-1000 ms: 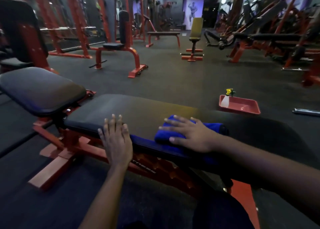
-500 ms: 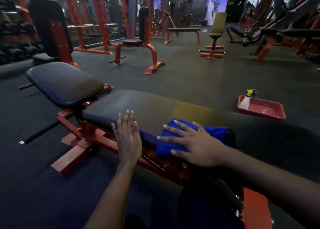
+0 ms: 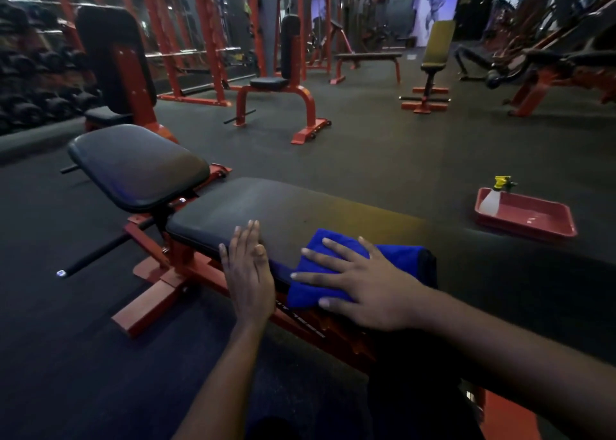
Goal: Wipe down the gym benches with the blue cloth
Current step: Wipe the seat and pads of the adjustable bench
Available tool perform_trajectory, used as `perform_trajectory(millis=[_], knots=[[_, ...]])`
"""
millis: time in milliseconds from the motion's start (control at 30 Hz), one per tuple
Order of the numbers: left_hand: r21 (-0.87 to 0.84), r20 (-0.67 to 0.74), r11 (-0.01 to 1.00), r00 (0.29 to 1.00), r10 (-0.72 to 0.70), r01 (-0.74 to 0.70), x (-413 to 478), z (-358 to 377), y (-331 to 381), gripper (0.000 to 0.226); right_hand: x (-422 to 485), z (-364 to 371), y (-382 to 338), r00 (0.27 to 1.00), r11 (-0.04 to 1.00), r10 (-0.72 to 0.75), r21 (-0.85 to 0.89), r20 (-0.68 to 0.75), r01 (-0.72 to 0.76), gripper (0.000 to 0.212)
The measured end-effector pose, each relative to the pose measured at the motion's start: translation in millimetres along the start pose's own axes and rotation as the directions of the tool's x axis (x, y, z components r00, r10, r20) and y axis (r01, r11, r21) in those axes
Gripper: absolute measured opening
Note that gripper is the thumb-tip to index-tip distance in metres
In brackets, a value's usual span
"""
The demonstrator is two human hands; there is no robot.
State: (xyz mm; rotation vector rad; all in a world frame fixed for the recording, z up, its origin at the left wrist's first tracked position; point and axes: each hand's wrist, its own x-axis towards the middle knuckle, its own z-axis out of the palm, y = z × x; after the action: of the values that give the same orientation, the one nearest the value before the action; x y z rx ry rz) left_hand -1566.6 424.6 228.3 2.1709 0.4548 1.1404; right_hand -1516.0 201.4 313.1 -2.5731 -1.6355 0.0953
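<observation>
The blue cloth point(image 3: 400, 256) is a folded, soft-napped textile. It lies on the near edge of the bench pad point(image 3: 266, 213), with its lower fold draping over that edge. The right hand point(image 3: 366, 286) presses flat on the cloth, palm down, fingers straight and spread; nothing is curled round the fabric. The left hand point(image 3: 248, 273) rests flat on the same pad edge, just beside the cloth, fingers straight and held together, gripping nothing.

The bench pad is long and rectangular with rounded corners, covered in smooth black upholstery with a dull sheen. A separate seat pad point(image 3: 140, 166), shorter and wider with the same black covering, sits tilted at the pad's left end. Both pads mount on a red frame point(image 3: 160, 286) of square-section painted metal, with a black cylindrical bar projecting to the left.

The floor point(image 3: 366, 159) is dark and matte with a fine speckled texture. Beyond the bench, on the floor to the right, stands a shallow red rectangular tray point(image 3: 520, 231). A translucent spray bottle point(image 3: 493, 199) with a yellow trigger head stands in its left corner. Further red-framed benches and racks stand well apart at the back.
</observation>
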Motion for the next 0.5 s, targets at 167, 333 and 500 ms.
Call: perform_trajectory(millis=[167,333,500], knots=[[-0.009,0.002,1.0,1.0,0.016,-0.016,3,-7,-2,0.057,60,-15,57,0.976,0.974,0.215,0.071,0.015,-0.216,0.051],[0.027,-0.046,0.999,0.999,-0.028,0.029,29,-16,-26,0.06,129,-26,104,0.878,0.874,0.476,0.083,0.048,-0.479,0.054],[0.02,-0.102,0.995,0.99,-0.092,0.095,62,-23,-56,0.066,58,-7,14,0.998,0.998,0.056,-0.001,-0.008,-0.056,0.05]])
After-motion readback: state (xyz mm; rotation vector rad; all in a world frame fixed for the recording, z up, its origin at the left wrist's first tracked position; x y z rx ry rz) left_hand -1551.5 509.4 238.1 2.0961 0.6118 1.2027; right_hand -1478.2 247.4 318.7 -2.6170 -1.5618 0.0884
